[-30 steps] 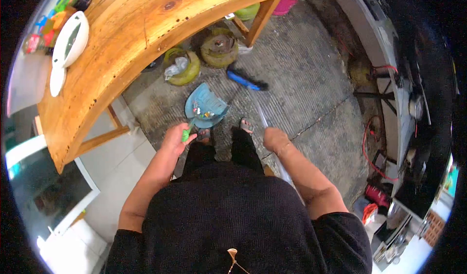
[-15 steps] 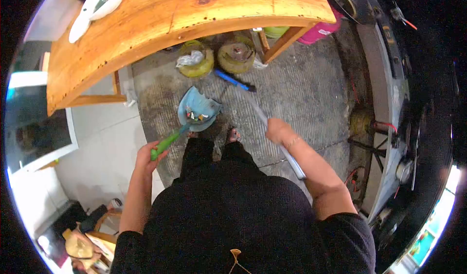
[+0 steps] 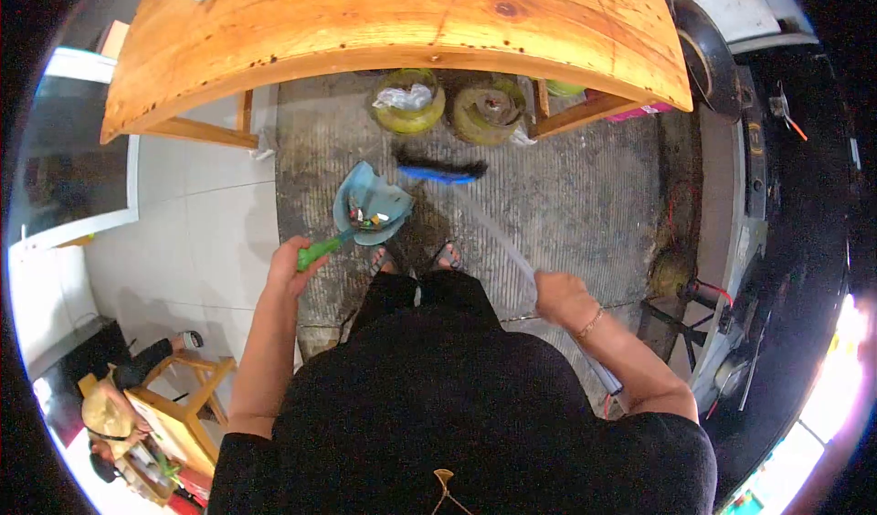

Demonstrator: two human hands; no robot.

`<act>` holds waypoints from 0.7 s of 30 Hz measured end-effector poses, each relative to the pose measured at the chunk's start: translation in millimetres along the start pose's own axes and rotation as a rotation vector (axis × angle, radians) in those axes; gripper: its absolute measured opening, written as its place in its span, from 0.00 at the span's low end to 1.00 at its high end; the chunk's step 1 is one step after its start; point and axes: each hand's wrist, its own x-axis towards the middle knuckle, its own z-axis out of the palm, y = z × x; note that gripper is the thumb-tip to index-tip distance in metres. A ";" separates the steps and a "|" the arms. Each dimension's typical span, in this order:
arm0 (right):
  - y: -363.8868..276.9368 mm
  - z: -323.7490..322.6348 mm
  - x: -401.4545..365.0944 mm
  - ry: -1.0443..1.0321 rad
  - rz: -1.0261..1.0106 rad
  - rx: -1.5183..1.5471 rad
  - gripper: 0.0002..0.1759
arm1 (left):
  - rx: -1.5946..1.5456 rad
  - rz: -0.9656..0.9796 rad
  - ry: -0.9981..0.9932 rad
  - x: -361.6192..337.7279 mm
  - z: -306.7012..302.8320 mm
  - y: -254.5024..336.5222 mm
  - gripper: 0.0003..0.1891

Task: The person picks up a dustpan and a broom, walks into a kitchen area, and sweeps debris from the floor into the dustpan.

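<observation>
Your left hand (image 3: 290,266) is closed around the green handle (image 3: 316,251) of the dustpan (image 3: 361,184), fingers wrapped about the grip. The dustpan is light blue, positioned low over the ribbed concrete floor (image 3: 594,213), ahead and slightly left of your feet (image 3: 446,256). Small mixed litter (image 3: 373,219), white, orange and dark pieces among it, lies in the pan near the handle end. Whether the pan's base touches the floor cannot be told.

Your right hand (image 3: 565,301) is closed in a fist around the pale pole of the broom (image 3: 501,238); the pole slants down and forward to your left, and its upper end shows beside your forearm. A bracelet (image 3: 590,322) sits at that wrist. The broom's blue head (image 3: 438,176), edged with black bristles (image 3: 443,161), is just beyond the dustpan and to its right, near it and apart from it.

Beyond the broom head, two yellow-green cylinders (image 3: 489,117) stand side by side by the wooden table (image 3: 393,21); a crumpled plastic bag (image 3: 405,96) rests on the left one. A black wok (image 3: 713,67) is beside the table's right end. At lower left, well apart from your hands, another person (image 3: 108,410) is near a wooden stool (image 3: 196,387).
</observation>
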 end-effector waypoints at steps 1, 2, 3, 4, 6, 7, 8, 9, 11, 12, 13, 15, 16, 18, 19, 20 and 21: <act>-1.3 1.1 1.0 0.079 0.052 0.025 0.13 | 0.001 0.011 -0.020 6.4 -3.6 -2.5 0.09; -3.9 0.0 10.2 0.079 0.053 0.018 0.13 | 0.001 0.021 -0.042 11.3 -6.8 -4.3 0.09; -5.2 -2.2 27.8 0.103 0.060 -0.010 0.11 | -0.005 0.022 -0.045 11.6 -6.5 -3.6 0.09; -6.8 -1.9 43.9 0.127 0.066 -0.039 0.11 | -0.009 0.016 -0.053 10.3 -4.7 -4.1 0.09; -21.5 5.9 71.5 0.150 0.060 -0.015 0.11 | -0.023 0.012 -0.049 10.1 -5.2 -8.0 0.08; -30.4 10.3 80.1 0.172 0.056 0.019 0.11 | -0.031 0.022 -0.024 12.8 -7.5 -9.8 0.08; -36.1 16.8 82.6 0.171 0.047 0.016 0.11 | -0.037 0.032 0.000 13.7 -11.7 -9.5 0.07; -43.4 19.3 75.1 0.100 0.008 -0.009 0.11 | -0.044 0.032 0.004 10.6 -16.8 -8.0 0.07; -47.9 22.7 53.6 0.034 -0.025 -0.046 0.11 | -0.067 0.021 0.017 1.8 -23.9 -4.5 0.08; -46.0 24.7 39.9 -0.018 -0.072 0.023 0.11 | -0.079 0.023 0.016 1.5 -32.7 -5.6 0.08; -49.0 21.2 27.0 -0.070 -0.124 0.090 0.12 | -0.100 0.022 -0.028 1.6 -46.1 -6.5 0.08; -64.3 11.4 -3.5 -0.013 -0.140 0.062 0.12 | -0.129 0.022 -0.059 -2.3 -74.3 -10.6 0.09; -72.2 5.3 -16.5 0.044 -0.146 0.051 0.13 | -0.193 0.023 -0.015 -5.9 -85.2 -12.8 0.09; -85.2 -18.2 -18.2 0.053 -0.165 0.079 0.13 | -0.263 0.027 0.024 -12.6 -97.0 -14.9 0.10; -90.5 -30.4 -12.2 0.062 -0.181 0.112 0.14 | -0.285 0.039 0.042 -19.2 -100.2 -12.6 0.10; -92.1 -30.7 8.5 0.095 -0.203 0.118 0.13 | -0.308 0.051 0.061 -22.8 -103.2 -11.6 0.10; -93.6 -26.7 38.4 0.127 -0.228 0.124 0.13 | -0.316 0.053 0.063 -19.4 -107.5 -12.7 0.10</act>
